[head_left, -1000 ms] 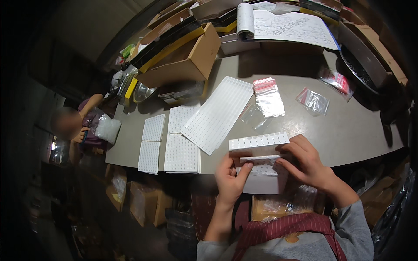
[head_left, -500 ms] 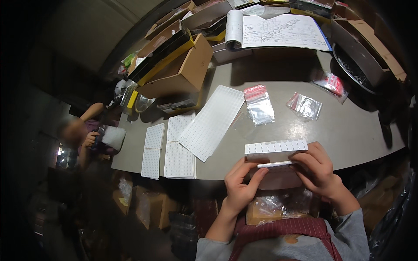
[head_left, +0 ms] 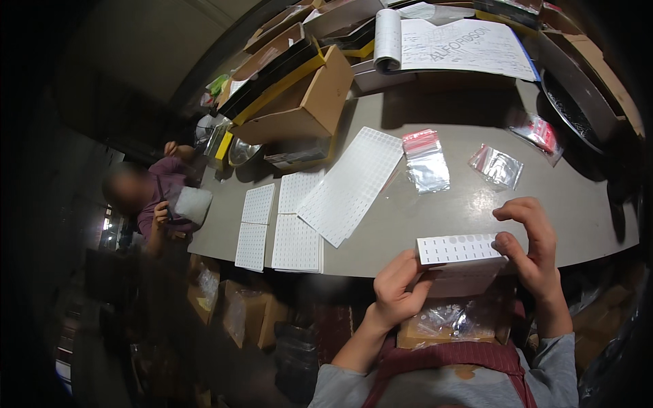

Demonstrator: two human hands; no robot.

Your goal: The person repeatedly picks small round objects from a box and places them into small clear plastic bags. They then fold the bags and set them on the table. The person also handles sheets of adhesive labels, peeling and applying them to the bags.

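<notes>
A folded white sheet of round labels [head_left: 454,253], printed with rows of small dark marks, is held above the table's near edge. My left hand [head_left: 400,289] pinches its left side between thumb and fingers. At its upper right corner, the thumb of my right hand [head_left: 534,251] touches or nearly touches the sheet, while the index finger is lifted away and the hand is spread. Further left on the table lie a long label sheet [head_left: 354,180], a stack of label sheets [head_left: 297,243] partly beneath it, and a smaller stack [head_left: 255,228].
Clear zip bags with red tops [head_left: 427,162] lie beyond my hands, with more bags [head_left: 496,168] rightward. Cardboard boxes [head_left: 299,102] and an open notepad [head_left: 462,51] line the back. A box of plastic packets [head_left: 445,326] sits below my hands. Another person [head_left: 160,197] works at left.
My right hand has let go of the sheet's right side and opened upward. The sheet's folded flaps have come closer together. My view has shifted slightly left, and the other person has moved their arms.
</notes>
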